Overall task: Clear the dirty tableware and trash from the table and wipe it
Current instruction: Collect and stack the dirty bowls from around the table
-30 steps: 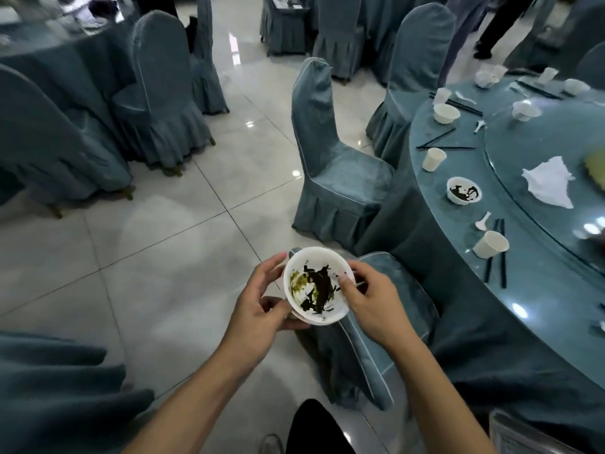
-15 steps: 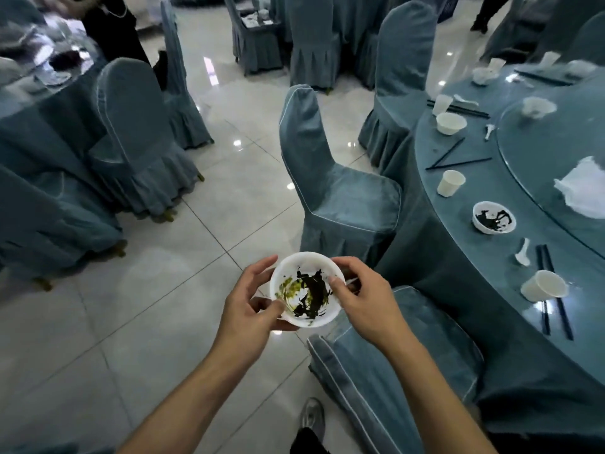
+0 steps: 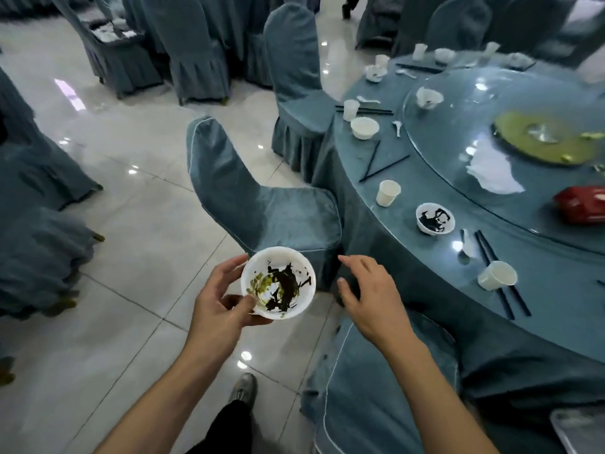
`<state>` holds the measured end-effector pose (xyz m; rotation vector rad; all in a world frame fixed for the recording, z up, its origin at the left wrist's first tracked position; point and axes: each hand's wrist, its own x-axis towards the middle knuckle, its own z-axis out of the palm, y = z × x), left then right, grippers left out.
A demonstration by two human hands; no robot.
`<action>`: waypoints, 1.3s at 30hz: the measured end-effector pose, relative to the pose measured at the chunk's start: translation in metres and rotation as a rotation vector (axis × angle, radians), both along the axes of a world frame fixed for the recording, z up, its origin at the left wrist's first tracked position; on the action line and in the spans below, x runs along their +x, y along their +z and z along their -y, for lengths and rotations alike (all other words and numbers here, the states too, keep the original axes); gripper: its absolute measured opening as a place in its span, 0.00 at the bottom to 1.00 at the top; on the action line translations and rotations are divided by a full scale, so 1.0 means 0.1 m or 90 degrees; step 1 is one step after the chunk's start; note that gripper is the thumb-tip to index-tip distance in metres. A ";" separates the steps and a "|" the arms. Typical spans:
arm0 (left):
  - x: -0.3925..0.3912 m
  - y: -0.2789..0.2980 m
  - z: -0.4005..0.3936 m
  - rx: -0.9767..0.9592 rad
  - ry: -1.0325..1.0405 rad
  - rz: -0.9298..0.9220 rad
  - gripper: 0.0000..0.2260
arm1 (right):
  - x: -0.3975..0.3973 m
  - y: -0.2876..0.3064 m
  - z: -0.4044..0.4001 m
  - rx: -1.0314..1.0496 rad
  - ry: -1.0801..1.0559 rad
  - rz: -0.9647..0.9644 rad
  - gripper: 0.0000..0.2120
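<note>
Beside the round table (image 3: 409,224), over the shiny floor, the left hand (image 3: 217,309) held a dirty bowl (image 3: 278,283). Its fingers and thumb curled round the bowl's rim and bottom. Black and green food bits were stuck inside the bowl. The right hand (image 3: 370,296) was just beside the bowl, not touching it. Its fingers were loose and spread, and it held nothing.

The clearing step looked to be in hand, with one bowl picked up and much more left. On the table, well apart from both hands, sat another dirty bowl (image 3: 434,218), a clean-looking bowl (image 3: 364,128), paper cups (image 3: 388,192), black chopsticks (image 3: 502,273), white spoons and a crumpled napkin (image 3: 491,172). A red pack (image 3: 581,204) lay further in. No cloth for wiping could be seen.

The next move likely called for the free right hand to reach over the chair (image 3: 262,204) to the nearest cup or bowl, and to stack it with care so the food bits did not spill
</note>
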<state>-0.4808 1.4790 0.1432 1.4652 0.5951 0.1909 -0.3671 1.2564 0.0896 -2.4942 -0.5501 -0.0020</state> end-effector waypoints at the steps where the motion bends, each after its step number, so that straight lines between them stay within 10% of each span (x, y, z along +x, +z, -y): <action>1: 0.13 0.00 -0.09 0.000 -0.029 -0.002 0.28 | 0.07 -0.04 -0.04 -0.022 -0.028 0.003 0.20; 19: 2.47 -0.63 0.28 -0.020 -0.434 -0.070 0.26 | 0.92 -0.59 0.38 -0.009 -0.424 -0.130 0.20; 39: 4.20 -1.93 1.58 -0.044 -0.440 -0.165 0.23 | 2.96 -1.55 1.61 0.155 -0.749 -0.270 0.17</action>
